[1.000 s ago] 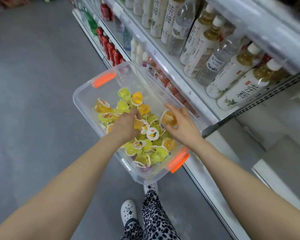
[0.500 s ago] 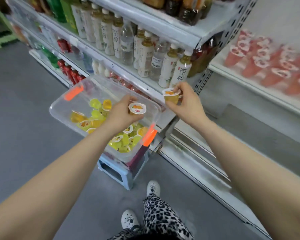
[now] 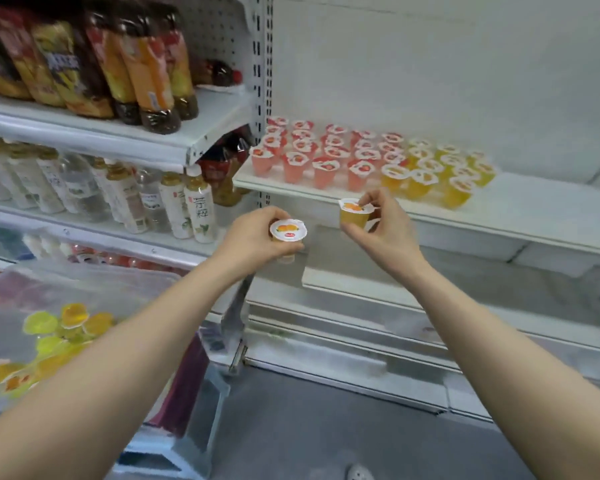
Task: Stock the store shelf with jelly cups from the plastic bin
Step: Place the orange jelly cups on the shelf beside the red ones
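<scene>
The left hand curls its fingers around an orange jelly cup, white foil lid facing up, while the right hand pinches a second orange jelly cup between thumb and fingertips, upright. Both cups hang just below the front edge of the white store shelf, where pink and yellow cups stand in rows. The clear plastic bin, blurred at lower left, holds more yellow and orange cups.

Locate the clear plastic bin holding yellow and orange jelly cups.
Head view, lower left: the clear plastic bin sits below the shelf of white-labelled drink bottles, partly behind the left forearm.
</scene>
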### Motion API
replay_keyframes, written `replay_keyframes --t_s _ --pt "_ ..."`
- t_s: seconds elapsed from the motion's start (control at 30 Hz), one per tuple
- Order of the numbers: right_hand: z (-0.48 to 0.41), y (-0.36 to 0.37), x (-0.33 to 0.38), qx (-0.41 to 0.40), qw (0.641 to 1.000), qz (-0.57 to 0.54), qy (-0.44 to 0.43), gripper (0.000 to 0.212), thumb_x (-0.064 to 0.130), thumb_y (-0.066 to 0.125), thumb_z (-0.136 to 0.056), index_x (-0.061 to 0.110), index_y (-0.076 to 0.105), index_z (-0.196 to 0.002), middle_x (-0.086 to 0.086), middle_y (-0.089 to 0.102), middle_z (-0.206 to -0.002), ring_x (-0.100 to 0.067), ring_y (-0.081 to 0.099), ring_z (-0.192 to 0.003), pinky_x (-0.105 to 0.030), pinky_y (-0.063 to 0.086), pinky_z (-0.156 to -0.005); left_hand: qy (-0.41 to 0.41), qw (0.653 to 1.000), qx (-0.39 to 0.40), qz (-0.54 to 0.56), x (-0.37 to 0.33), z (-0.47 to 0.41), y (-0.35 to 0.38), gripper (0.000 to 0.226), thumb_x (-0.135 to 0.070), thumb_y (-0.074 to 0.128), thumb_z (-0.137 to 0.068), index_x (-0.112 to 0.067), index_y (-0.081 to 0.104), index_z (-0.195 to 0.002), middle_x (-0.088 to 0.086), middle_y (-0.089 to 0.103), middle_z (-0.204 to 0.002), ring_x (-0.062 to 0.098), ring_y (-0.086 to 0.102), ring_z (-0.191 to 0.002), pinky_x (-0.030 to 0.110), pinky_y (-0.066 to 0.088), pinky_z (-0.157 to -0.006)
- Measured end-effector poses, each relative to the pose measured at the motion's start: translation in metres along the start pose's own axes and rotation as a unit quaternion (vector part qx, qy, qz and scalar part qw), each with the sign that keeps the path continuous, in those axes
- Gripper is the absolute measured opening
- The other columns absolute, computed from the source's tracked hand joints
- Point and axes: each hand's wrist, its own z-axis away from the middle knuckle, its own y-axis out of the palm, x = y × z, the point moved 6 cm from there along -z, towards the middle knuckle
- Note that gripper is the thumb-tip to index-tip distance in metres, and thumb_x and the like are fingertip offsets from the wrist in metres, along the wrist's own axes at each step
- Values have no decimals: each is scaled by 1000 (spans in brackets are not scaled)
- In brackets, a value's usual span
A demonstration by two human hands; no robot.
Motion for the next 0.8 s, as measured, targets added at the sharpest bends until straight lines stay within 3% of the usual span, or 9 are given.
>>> replay_keyframes --t_s 0.13,0.43,0.6,0.8 --pt "-4 -73 -37 -36 998 60 5 33 29 73 -75 25 49 -98 6 57 -95 -18 55 -69 -36 47 -67 64 998 21 -3 -74 -39 47 61 -42 82 -71 -18 62 -123 -1 66 -119 17 61 -108 36 48 -93" --pt "-50 -212 -136 -100 986 126 51 34 30 74 -74 22 52 -100 5 59 -100 -15 58 -71 -32 47 -73 143 989 22 -5 -203 -107 133 61 -35 80 -74 -18 59 -129 -3 63 -126 15 57 -115 28 44 -95" --pt "-82 -228 -192 -65 985 126 96 35 25 73 -76 19 53 -103 4 60 -103 -22 58 -86 -39 49 -80 136 991 6 -16 -231 -130 160 56 -39 79 -74 -20 61 -124 -2 63 -121 15 57 -112 23 41 -86" --pt "-107 -220 -235 -22 987 121 101 35 26 74 -77 23 54 -105 4 61 -109 -20 58 -92 -38 48 -83 134 990 -19 -47 -247 -145 172 54 -42 78 -74 -17 64 -120 -1 67 -115 19 59 -105 32 46 -86"
